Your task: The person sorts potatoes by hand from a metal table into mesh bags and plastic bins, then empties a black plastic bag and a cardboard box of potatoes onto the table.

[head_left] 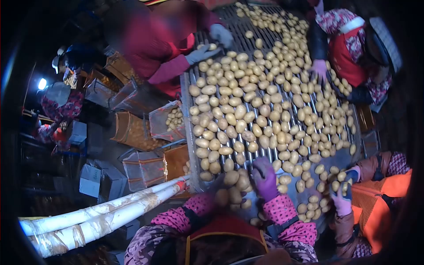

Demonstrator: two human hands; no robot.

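My left hand (215, 191), in a dark glove, is at the near edge of the sorting table, smeared by motion. Its fingers cannot be made out. Right beside it is a cluster of larger-looking, slightly blurred potatoes (234, 194), between my two hands. My right hand (265, 180) wears a purple glove and is raised at the right of that cluster, fingers apart from the thumb, with no potato visible in its grasp. Beyond both hands, many pale yellow potatoes (240, 111) cover the metal rollers (251, 155).
A co-worker in grey gloves (202, 54) handles potatoes at the upper left. Another's pink glove (319, 70) reaches in from the right. A person in an orange vest (380, 194) holds potatoes at lower right. White wrapped pipes (110, 212), crates (143, 170) and a box (102, 179) are left.
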